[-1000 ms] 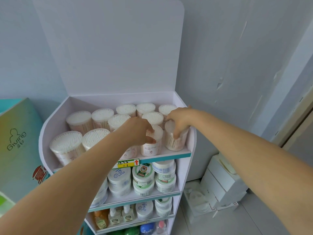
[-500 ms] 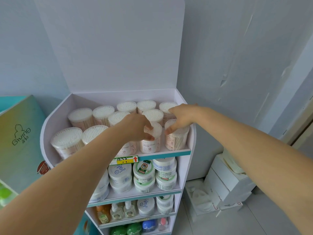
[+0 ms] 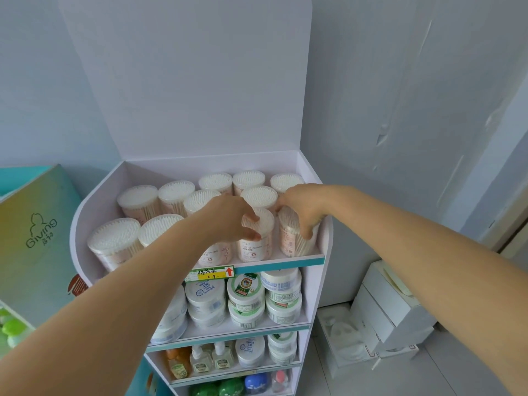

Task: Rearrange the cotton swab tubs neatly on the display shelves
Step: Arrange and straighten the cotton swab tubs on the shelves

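The tubs (image 3: 115,242) are clear round cylinders packed with white-tipped swabs, some with pink-printed labels reading "COTTON SWABS"; all stand upright on the top shelf (image 3: 285,260) of a white cardboard stand. Going left to right, two large tubs sit at the front left, then two labelled front tubs under the left hand, then the front right tub (image 3: 291,238) at the shelf's right wall. The left hand (image 3: 228,218) grips the lid rim of the middle front tub (image 3: 257,238), thumb and fingers pinching its top. The right hand (image 3: 303,207) is curled over the front right tub, fingers wrapped down its far side. Compared with half a second ago, the right hand has dropped lower onto that tub and its fingers now clasp the side rather than resting on the lid; the left hand holds as before. Twelve tubs show: five in front, seven behind. Below, a yellow price tag (image 3: 210,274) hangs on the shelf edge, above six visible stacked cream jars (image 3: 245,290).
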### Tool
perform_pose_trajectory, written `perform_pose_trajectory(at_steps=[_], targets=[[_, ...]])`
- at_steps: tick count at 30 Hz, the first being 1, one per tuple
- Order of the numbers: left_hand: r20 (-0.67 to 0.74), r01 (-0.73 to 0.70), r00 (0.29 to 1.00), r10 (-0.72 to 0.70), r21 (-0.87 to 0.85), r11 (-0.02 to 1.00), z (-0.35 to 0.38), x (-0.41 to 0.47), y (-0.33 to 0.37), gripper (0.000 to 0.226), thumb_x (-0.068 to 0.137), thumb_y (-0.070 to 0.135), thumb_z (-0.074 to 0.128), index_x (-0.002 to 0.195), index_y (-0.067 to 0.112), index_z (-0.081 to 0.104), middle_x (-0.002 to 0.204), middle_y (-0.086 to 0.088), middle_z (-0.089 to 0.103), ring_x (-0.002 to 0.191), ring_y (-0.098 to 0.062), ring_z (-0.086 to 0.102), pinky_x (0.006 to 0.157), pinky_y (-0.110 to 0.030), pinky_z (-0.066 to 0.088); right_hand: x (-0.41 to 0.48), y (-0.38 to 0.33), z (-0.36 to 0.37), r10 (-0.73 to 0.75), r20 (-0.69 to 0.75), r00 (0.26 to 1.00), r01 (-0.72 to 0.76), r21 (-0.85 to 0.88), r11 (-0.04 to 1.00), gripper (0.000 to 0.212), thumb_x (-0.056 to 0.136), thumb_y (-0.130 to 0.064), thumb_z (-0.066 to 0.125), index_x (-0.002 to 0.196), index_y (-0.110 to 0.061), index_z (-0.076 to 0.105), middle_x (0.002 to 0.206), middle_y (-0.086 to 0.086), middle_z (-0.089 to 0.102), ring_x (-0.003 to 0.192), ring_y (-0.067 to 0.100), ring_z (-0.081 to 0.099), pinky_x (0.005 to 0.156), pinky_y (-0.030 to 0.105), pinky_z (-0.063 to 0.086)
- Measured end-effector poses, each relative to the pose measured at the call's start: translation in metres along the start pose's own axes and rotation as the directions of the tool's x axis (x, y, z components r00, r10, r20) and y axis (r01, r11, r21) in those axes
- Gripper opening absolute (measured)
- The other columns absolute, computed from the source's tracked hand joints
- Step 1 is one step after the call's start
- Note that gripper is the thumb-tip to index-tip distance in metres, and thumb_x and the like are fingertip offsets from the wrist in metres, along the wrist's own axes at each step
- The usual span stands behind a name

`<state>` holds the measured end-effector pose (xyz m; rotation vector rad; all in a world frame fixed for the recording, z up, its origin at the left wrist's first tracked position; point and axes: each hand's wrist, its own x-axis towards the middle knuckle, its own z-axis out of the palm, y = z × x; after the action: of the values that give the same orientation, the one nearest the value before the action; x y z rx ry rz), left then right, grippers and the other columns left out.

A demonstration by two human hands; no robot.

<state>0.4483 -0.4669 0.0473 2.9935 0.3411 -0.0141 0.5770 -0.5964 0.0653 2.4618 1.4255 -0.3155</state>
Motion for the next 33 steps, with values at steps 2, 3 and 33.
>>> perform_pose_trajectory(at_steps=[2,3,33], targets=[[-0.001,0.0,1.0,0.0,-0.007,1.0,0.0,0.0,0.0,0.049,0.079,0.047,0.068,0.123,0.029,0.059,0.131,0.005,0.055,0.12,-0.017,0.049,0.096,-0.029,0.036,0.0,0.0,0.0,0.053,-0.083,0.995,-0.054,-0.007,0.999,0.074,0.063,-0.048,0.08,0.125,-0.019,0.052,0.117,0.002,0.057,0.098,0.022,0.055,0.078,0.031,0.048],[0.0,-0.001,1.0,0.001,-0.006,1.0,0.0,0.0,0.0,0.049,0.079,0.047,0.067,0.124,0.029,0.059,0.132,0.005,0.054,0.12,-0.017,0.048,0.096,-0.029,0.036,0.0,-0.001,0.0,0.077,-0.121,0.99,-0.078,-0.001,0.997,0.071,0.061,-0.059,0.077,0.114,-0.016,0.056,0.108,0.001,0.059,0.093,0.022,0.056,0.075,0.031,0.048],[0.034,-0.054,0.998,0.057,-0.086,0.995,-0.005,-0.002,-0.013,0.045,0.083,0.049,0.063,0.123,0.028,0.06,0.13,0.007,0.057,0.12,-0.013,0.048,0.096,-0.027,0.035,0.002,-0.004,-0.014,0.024,-0.032,0.999,-0.022,0.07,0.997,0.087,0.068,-0.052,0.076,0.141,-0.022,0.039,0.14,-0.002,0.046,0.125,0.02,0.046,0.099,0.033,0.042]])
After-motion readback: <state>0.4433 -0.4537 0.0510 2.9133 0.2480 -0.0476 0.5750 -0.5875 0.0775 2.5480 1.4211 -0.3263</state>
